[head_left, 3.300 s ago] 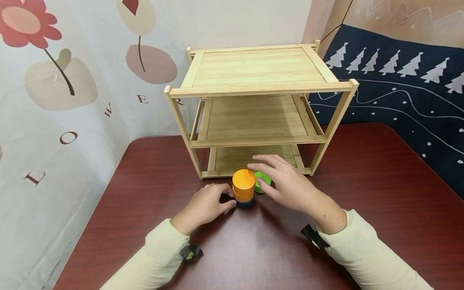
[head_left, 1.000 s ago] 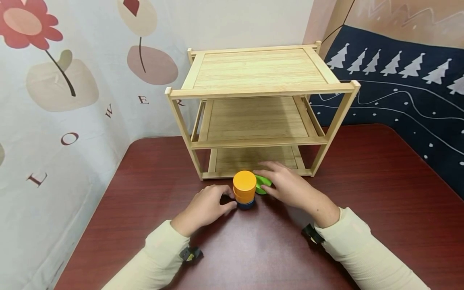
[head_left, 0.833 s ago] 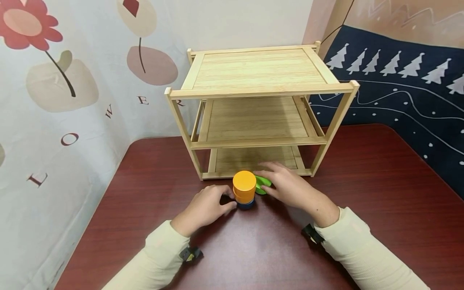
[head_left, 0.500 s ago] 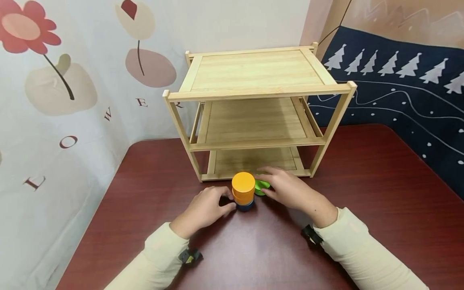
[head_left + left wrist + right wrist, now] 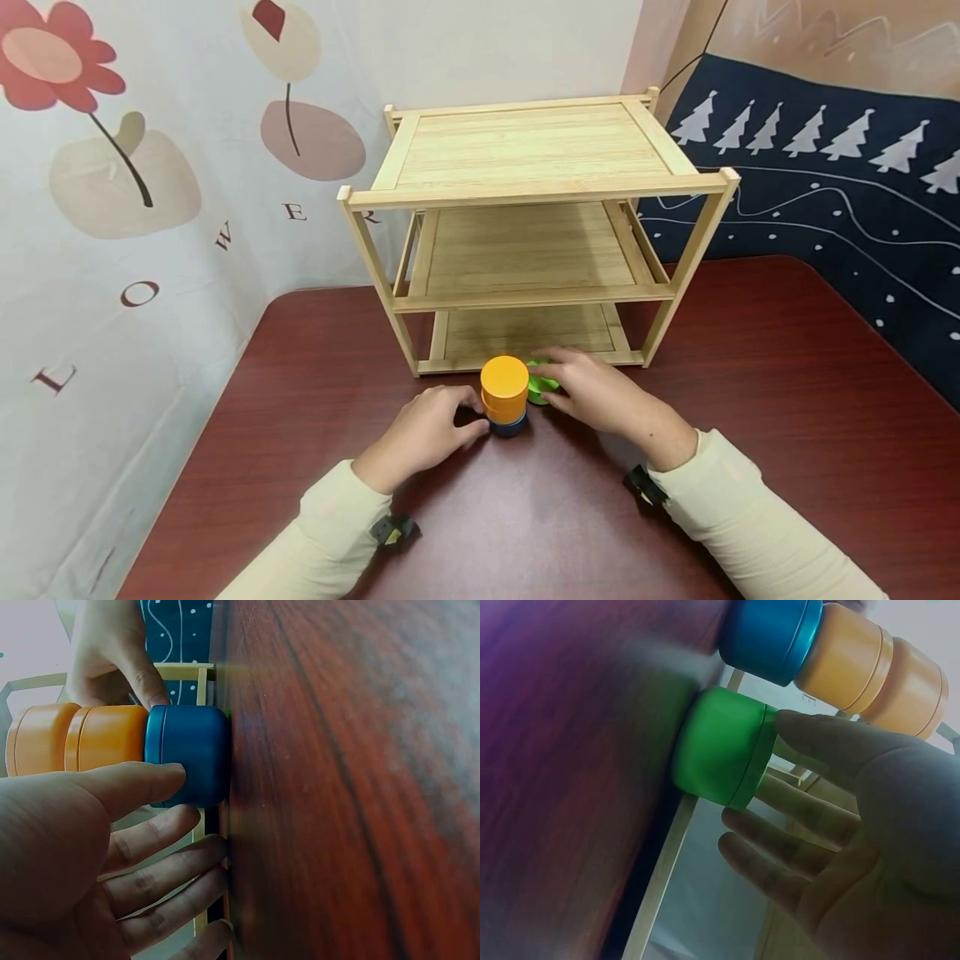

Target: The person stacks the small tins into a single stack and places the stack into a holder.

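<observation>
In the head view two orange jars [image 5: 505,379] stand stacked on a blue jar [image 5: 507,428] at the table's middle, before the shelf. My left hand [image 5: 420,433] is at the stack's left; in the left wrist view its thumb and index finger hold the blue jar [image 5: 199,739] low down, and the other fingers [image 5: 161,885] spread beside it. A green jar [image 5: 537,385] stands just right of the stack, partly hidden by my right hand [image 5: 607,396]. The right wrist view has the green jar [image 5: 720,746] between that hand's thumb and fingers at its lid.
A three-level wooden shelf [image 5: 532,187] stands behind the jars, its lower front bar close to them. The red-brown table [image 5: 300,358] extends to both sides. Printed cloth [image 5: 225,150] hangs at the left and behind, dark cloth with white trees [image 5: 810,192] at the right.
My right hand has come down from above the green jar, its thumb and fingers now closer around it. My left hand and the stack have stayed in place; the head view has shifted slightly.
</observation>
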